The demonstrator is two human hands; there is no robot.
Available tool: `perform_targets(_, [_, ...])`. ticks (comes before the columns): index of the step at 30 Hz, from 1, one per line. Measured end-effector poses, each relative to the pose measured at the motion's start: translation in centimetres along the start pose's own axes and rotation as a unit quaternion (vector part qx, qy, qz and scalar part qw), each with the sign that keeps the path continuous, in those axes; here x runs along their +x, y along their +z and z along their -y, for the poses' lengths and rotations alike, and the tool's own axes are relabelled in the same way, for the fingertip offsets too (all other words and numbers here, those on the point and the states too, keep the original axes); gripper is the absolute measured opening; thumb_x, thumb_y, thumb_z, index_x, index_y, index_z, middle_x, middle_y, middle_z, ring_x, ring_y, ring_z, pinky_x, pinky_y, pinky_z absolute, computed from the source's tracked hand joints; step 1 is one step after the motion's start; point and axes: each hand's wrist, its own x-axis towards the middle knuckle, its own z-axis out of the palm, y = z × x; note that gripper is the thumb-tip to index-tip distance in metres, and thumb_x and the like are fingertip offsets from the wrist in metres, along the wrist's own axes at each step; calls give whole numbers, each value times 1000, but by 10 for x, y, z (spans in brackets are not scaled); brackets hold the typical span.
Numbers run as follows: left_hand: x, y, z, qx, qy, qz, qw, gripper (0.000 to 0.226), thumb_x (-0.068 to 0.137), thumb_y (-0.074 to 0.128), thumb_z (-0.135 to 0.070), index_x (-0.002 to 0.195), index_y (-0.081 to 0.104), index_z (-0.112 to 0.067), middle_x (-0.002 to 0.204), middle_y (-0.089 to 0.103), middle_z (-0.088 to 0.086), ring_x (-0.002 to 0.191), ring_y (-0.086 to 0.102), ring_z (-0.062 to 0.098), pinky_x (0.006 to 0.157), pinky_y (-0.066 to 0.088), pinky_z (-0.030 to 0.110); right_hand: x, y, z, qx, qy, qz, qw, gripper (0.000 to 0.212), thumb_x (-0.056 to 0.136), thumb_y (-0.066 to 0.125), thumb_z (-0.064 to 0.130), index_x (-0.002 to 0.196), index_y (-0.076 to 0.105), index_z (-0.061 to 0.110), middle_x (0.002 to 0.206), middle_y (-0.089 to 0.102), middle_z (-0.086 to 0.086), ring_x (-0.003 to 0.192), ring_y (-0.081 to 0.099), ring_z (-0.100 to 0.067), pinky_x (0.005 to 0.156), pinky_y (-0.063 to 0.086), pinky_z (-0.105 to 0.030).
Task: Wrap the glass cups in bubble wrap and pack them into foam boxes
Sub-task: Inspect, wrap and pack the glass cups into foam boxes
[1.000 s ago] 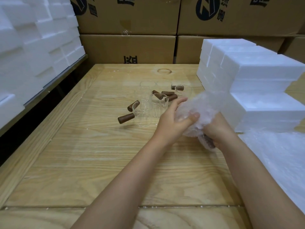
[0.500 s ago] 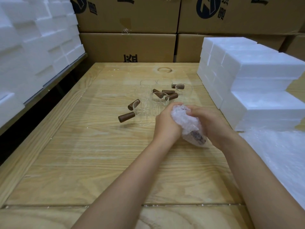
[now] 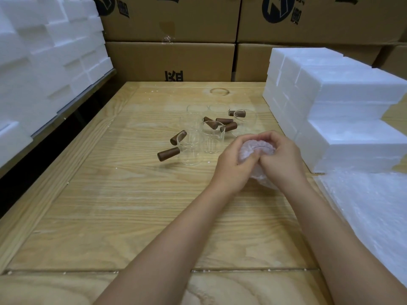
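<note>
A glass cup wrapped in bubble wrap (image 3: 256, 148) is held between both hands above the wooden table (image 3: 123, 194). My left hand (image 3: 233, 166) grips its left side with curled fingers. My right hand (image 3: 282, 159) curls over its right side and top. The cup inside is mostly hidden by wrap and fingers. Several bare glass cups with brown wooden handles (image 3: 204, 133) stand clustered on the table just beyond my hands. Closed white foam boxes (image 3: 343, 119) are stacked at the right.
A sheet of bubble wrap (image 3: 370, 208) lies at the table's right edge. More white foam boxes (image 3: 44, 51) are piled along the left wall. Brown cardboard cartons (image 3: 171, 58) stand behind the table. A dark gap (image 3: 55, 137) runs along the table's left side.
The loose bubble wrap that stood up between my hands has been folded down tight around the cup. Both hands have closed in together over the bundle.
</note>
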Motion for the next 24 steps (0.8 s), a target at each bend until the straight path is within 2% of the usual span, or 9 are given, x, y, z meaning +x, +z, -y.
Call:
perform_targets(3, [1, -1, -1, 17, 9, -64, 998, 46, 81, 49, 9, 102, 61, -31, 97, 66, -14, 87, 60, -10, 76, 43, 4, -3, 3, 5, 13, -35, 62, 997, 35, 77, 64, 9, 97, 57, 37, 89, 60, 25, 84, 57, 10, 70, 39, -2])
perform_targets(5, [3, -5, -1, 22, 5, -109, 994, 54, 77, 44, 13, 98, 62, -34, 98, 66, -15, 90, 59, -11, 75, 42, 3, -4, 3, 6, 35, -26, 126, 991, 47, 76, 67, 18, 116, 53, 37, 108, 57, 22, 100, 55, 6, 85, 42, -15])
perform_targets(7, [4, -8, -1, 24, 6, -137, 990, 57, 75, 43, 14, 99, 63, -34, 107, 67, -8, 100, 60, 0, 84, 47, 12, -3, 2, 4, -5, 6, 168, 986, 62, 77, 69, 20, 133, 43, 29, 118, 52, 14, 107, 53, -3, 89, 44, -24])
perform_targets(9, [2, -8, 0, 28, 20, -145, 989, 60, 74, 43, 15, 98, 62, -36, 112, 66, -6, 109, 58, 8, 94, 47, 22, -3, 1, 3, -2, 48, 180, 983, 45, 77, 69, 20, 119, 53, 21, 108, 63, 6, 95, 62, -10, 82, 53, -33])
perform_targets(11, [1, -8, 0, 19, 30, -130, 991, 57, 73, 46, 13, 99, 63, -34, 111, 65, -8, 108, 58, 5, 94, 47, 21, -3, 2, 0, 41, 72, 160, 984, 22, 79, 67, 17, 100, 62, 18, 94, 70, -1, 87, 67, -18, 74, 57, -39])
perform_targets(14, [0, -7, 1, 12, 49, -84, 995, 44, 74, 54, 4, 109, 63, -22, 113, 63, -2, 106, 58, 8, 93, 47, 23, 0, 3, -3, -21, 53, 82, 995, 7, 80, 62, 17, 86, 64, 18, 80, 68, 1, 76, 64, -18, 51, 45, -24])
perform_targets(18, [-2, -1, 1, 37, 49, -75, 995, 52, 76, 49, 10, 116, 61, -21, 124, 59, 0, 115, 54, 9, 101, 44, 28, 0, 7, -4, -98, 39, 17, 994, 9, 78, 60, 22, 71, 60, 16, 66, 62, 2, 66, 57, -19, 51, 35, -26])
perform_targets(21, [-3, 0, 1, 26, 35, -119, 992, 58, 68, 43, 4, 105, 61, -37, 119, 62, -2, 111, 57, 9, 97, 48, 30, -3, 11, -1, -72, 27, 41, 996, 12, 79, 61, 30, 75, 61, 19, 69, 62, 6, 68, 58, -11, 53, 37, -25])
perform_targets(24, [2, -2, 5, 21, -1, -150, 988, 58, 71, 47, 8, 100, 62, -40, 113, 66, -1, 107, 60, 17, 92, 51, 36, -8, 13, 1, -8, 33, 83, 996, 23, 78, 54, 42, 85, 63, 22, 77, 65, 8, 73, 59, -6, 56, 38, -23])
